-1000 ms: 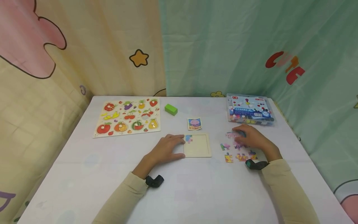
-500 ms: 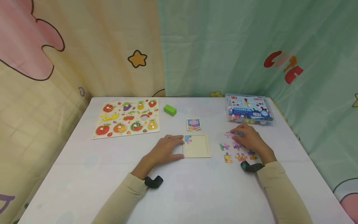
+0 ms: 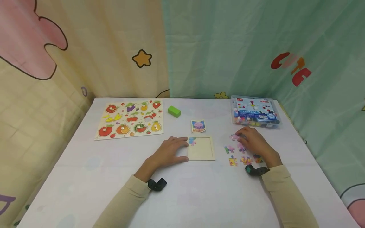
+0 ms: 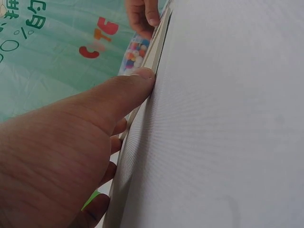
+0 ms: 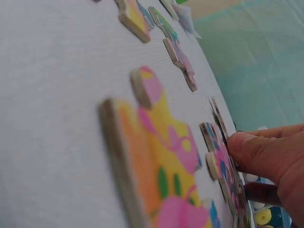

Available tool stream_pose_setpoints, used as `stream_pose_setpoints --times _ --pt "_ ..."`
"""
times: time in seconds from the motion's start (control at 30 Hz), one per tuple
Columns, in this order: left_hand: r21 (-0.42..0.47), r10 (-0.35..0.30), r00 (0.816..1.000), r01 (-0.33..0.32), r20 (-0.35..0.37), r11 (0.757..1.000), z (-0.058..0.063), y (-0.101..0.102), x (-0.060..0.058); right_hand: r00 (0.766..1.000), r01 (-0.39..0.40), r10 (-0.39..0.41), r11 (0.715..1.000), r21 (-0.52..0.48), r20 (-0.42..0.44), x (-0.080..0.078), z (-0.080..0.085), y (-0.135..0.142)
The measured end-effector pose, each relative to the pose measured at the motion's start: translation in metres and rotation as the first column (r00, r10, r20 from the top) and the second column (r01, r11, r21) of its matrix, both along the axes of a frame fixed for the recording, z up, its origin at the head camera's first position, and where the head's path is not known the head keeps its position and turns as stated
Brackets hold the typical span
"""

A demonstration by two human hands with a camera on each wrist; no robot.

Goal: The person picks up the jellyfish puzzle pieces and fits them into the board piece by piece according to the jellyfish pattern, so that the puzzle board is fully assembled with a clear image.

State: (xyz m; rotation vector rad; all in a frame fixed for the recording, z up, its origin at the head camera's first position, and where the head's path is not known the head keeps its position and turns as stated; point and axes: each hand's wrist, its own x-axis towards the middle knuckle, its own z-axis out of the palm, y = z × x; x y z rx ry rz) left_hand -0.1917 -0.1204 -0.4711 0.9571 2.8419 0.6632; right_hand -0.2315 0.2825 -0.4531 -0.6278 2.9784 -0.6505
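Observation:
My left hand (image 3: 170,152) rests at the left edge of a pale wooden puzzle tray (image 3: 201,153), thumb near its front corner and fingers farther up. In the left wrist view the thumb (image 4: 135,80) presses on the tray's rim. A blue and pink puzzle piece (image 3: 192,141) lies in the tray's upper left corner. My right hand (image 3: 255,142) is over the loose pieces, thumb and forefinger pinching at a pink piece (image 3: 233,137) in the back row. In the right wrist view the thumb tip (image 5: 240,142) meets a piece's edge; other fingers are partly hidden.
Several loose pieces, among them a yellow one (image 3: 233,161), lie right of the tray. A small picture card (image 3: 198,126) is behind it. Farther back are a green block (image 3: 174,111), a fruit peg board (image 3: 129,118) and a clear plastic box (image 3: 255,111).
My right hand has shifted slightly left over the pieces, and its thumb and forefinger have drawn closer to the pink piece. The left hand stays at the tray.

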Motion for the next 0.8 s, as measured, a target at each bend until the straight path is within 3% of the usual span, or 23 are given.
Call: stream_pose_setpoints --times 0.37,0.63,0.8 --pt "-0.010 -0.010 1.000 0.010 0.001 1.000 0.004 0.001 0.000 0.997 -0.022 0.022 1.000 -0.009 0.070 -0.003 0.007 -0.017" --pt "-0.020 -0.001 1.000 0.001 0.007 1.000 0.004 0.001 0.001 0.987 -0.155 0.155 0.988 -0.001 -0.030 -0.005 0.014 -0.069" --pt "-0.021 0.005 1.000 -0.005 0.014 1.000 0.004 0.002 0.001 0.974 -0.218 0.221 0.974 0.062 -0.044 -0.004 0.015 -0.104"
